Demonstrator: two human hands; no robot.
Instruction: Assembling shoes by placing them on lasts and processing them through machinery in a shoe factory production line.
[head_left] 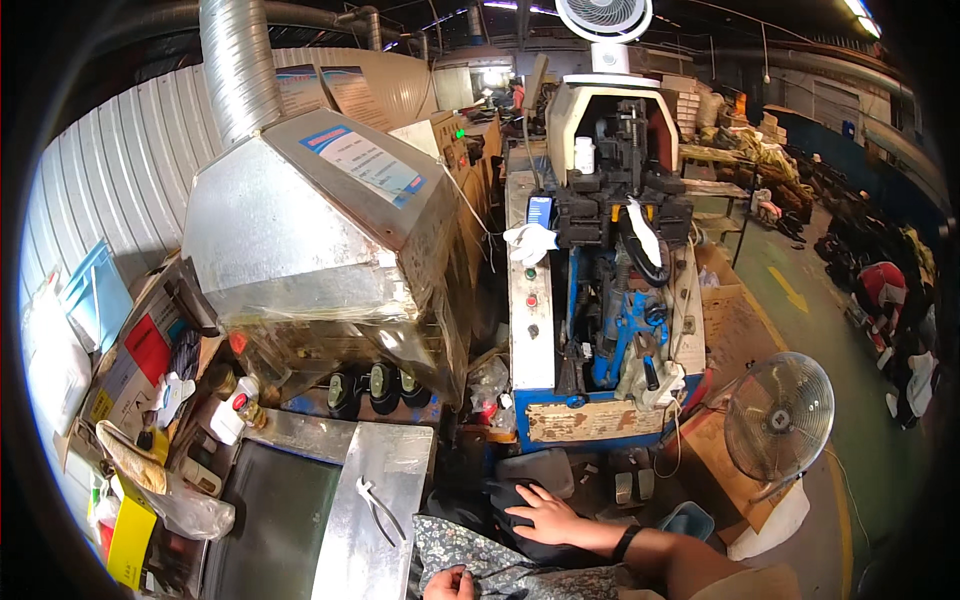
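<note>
My right hand (pixel 545 515) lies with its fingers spread on the black cloth (pixel 510 500) over my leg, a dark band round its wrist. At the lower edge, my left hand (pixel 448 584) is closed, its fingers curled against the dark floral cloth (pixel 470 550) on my lap; what they hold, if anything, is hidden. Left of my lap, metal pliers (pixel 372 508) rest with spread handles on a bare metal plate (pixel 350 550). Ahead stands a blue and white machine (pixel 540 340) with a black shoe-like form and a white piece (pixel 643 232) at its clamp.
A sheet-metal hood (pixel 280 220) with a duct stands at the left, several dark shoes (pixel 384 388) at its opening. A dark belt (pixel 275 520) runs beside the plate. On the right are a round fan (pixel 780 415) and pedals (pixel 633 487). Another person (pixel 882 290) bends at far right.
</note>
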